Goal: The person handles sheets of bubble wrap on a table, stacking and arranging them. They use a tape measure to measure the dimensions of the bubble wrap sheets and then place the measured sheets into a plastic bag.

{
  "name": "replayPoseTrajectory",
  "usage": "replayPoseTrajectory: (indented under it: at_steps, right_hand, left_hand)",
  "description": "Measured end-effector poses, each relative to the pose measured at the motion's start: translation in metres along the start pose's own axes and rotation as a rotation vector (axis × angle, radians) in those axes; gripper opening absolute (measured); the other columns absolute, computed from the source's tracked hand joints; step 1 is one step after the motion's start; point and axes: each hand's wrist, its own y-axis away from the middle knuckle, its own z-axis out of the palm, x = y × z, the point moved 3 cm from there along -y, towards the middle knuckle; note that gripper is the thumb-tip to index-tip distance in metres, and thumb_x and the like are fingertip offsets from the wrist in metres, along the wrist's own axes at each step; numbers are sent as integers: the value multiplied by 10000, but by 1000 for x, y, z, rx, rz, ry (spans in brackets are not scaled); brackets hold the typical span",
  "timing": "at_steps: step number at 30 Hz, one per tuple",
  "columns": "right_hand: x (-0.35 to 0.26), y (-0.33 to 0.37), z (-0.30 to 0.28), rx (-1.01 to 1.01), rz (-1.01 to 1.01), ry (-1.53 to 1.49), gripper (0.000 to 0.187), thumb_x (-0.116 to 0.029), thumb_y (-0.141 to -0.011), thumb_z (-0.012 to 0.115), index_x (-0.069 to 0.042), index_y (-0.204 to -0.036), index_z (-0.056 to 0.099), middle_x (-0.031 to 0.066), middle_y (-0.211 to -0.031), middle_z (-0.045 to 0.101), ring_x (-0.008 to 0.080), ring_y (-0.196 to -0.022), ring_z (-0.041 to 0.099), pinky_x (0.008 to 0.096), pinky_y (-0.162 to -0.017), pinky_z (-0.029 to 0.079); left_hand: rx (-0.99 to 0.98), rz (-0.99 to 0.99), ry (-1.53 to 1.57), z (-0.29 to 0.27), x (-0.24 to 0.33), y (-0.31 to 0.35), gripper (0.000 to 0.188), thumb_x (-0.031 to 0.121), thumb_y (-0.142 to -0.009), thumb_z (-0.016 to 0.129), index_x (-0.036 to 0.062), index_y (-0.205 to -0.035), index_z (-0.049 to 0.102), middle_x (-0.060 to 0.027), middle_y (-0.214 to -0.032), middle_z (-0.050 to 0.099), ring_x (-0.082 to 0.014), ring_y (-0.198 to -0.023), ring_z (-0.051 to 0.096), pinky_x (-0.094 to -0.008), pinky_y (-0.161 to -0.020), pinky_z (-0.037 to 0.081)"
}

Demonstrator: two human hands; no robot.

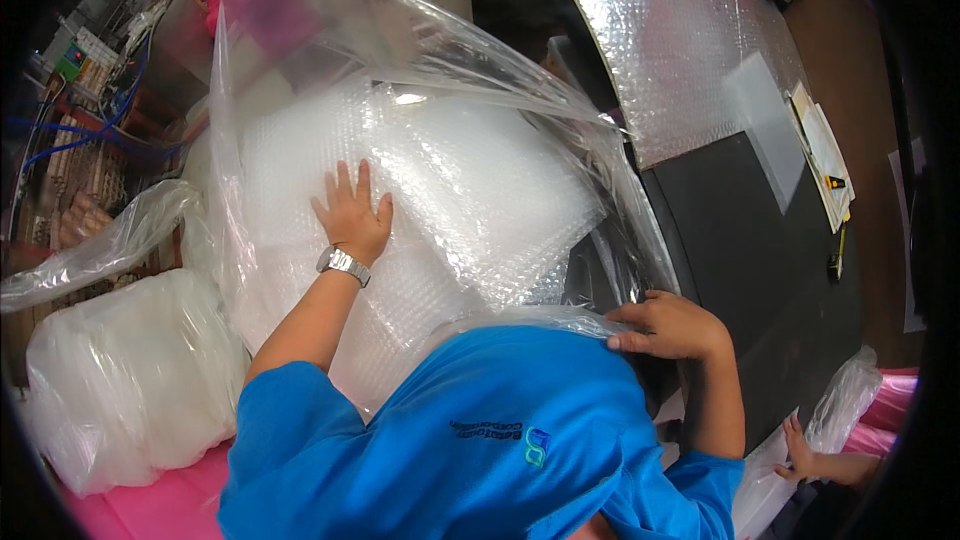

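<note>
My left hand (pixel 358 217), with a metal watch at the wrist, lies flat with fingers spread on a stack of bubble wrap sheets (pixel 480 200). A large clear plastic bag (pixel 232 160) surrounds the stack, its film rising loosely at the far side. To the right, my right hand (pixel 675 327) has its fingers bent at the near right rim of the bag, close to my body. It appears to grip the film there, though its fingertips are partly hidden. The sheets in the bag lie unevenly, some turned at an angle.
A filled clear bag (pixel 135 380) stands at left on pink material. To the right are a black board (pixel 760 270), a bubble-textured silvery sheet (pixel 680 50), papers (pixel 822 155) and a yellow-and-black cutter (pixel 837 183). Another person's hand (pixel 797 452) touches plastic at lower right.
</note>
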Motion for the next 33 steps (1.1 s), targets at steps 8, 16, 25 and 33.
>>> replayPoseTrajectory:
  at_steps: [8,16,25,33]
  right_hand:
    - [-43,43,-47,445,-560,-15,238,-273,-766,595,-44,-831,611,118,-655,559,277,-623,553,357,-725,460]
    - [-26,76,-77,1137,-452,-257,168,-184,-789,572,-18,-766,569,101,-692,529,253,-632,541,335,-595,437]
    - [39,106,-78,1048,-490,-385,236,-269,-817,601,-34,-834,620,61,-772,570,178,-743,547,291,-672,435]
    - [307,164,-29,2060,996,-571,353,-271,-805,579,-81,-1102,558,130,-1046,578,248,-992,531,316,-866,402]
  left_hand:
    - [-88,-26,-11,2,8,-1,602,345,-791,487,73,-1311,352,-170,-1408,221,-339,-1296,198,-599,-989,127]
    - [-72,56,286,91,-78,-35,716,310,-779,569,44,-1338,209,-157,-1376,241,-275,-1270,251,-492,-1027,125]
    - [-15,-539,1158,39,-109,-98,464,239,-847,516,10,-1215,350,-134,-1247,367,-232,-1178,354,-392,-984,261]
    - [460,177,990,-109,79,-121,295,95,-880,450,1,-1158,419,-113,-1178,428,-196,-1100,408,-337,-948,306]
